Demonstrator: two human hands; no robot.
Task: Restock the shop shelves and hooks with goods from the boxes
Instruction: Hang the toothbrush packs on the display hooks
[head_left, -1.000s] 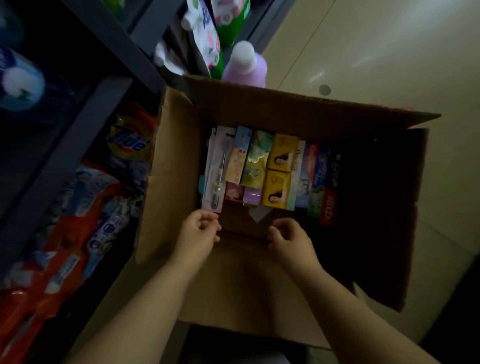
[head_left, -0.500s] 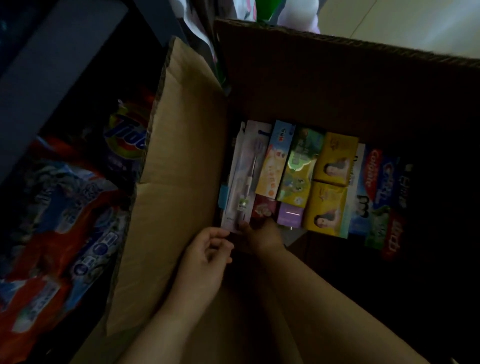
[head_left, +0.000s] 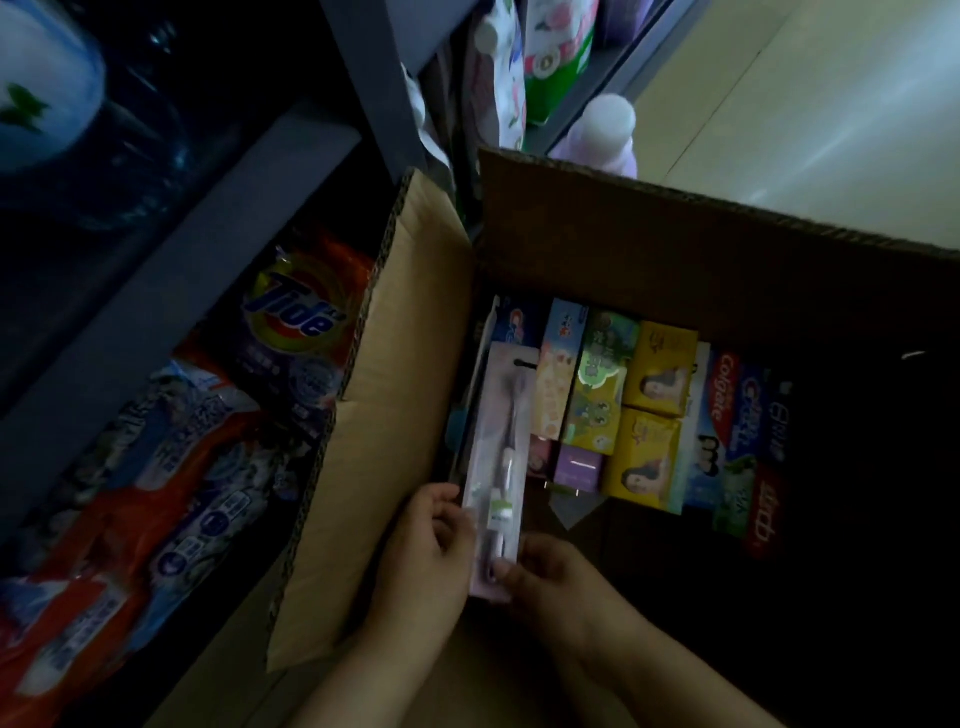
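An open cardboard box (head_left: 395, 395) stands on the floor beside the shelves. Inside lie rows of small goods: yellow soap boxes (head_left: 657, 415), a green carton (head_left: 597, 384) and toothpaste boxes (head_left: 737, 415). A pale pink toothbrush blister pack (head_left: 501, 431) sticks up at the left end of the row. My left hand (head_left: 426, 551) grips its lower left edge. My right hand (head_left: 550, 577) pinches its bottom right corner. Both hands are inside the box.
Dark shelving (head_left: 171, 291) runs along the left, holding Tide detergent bags (head_left: 296, 322) and red-blue bags (head_left: 130, 499). A purple bottle (head_left: 608, 135) and flowered pouches (head_left: 504, 67) stand behind the box. Pale floor (head_left: 805, 104) lies to the right.
Both hands moved from the near box flap onto the toothbrush pack and took hold of it. The pack has slid out of the row towards me.
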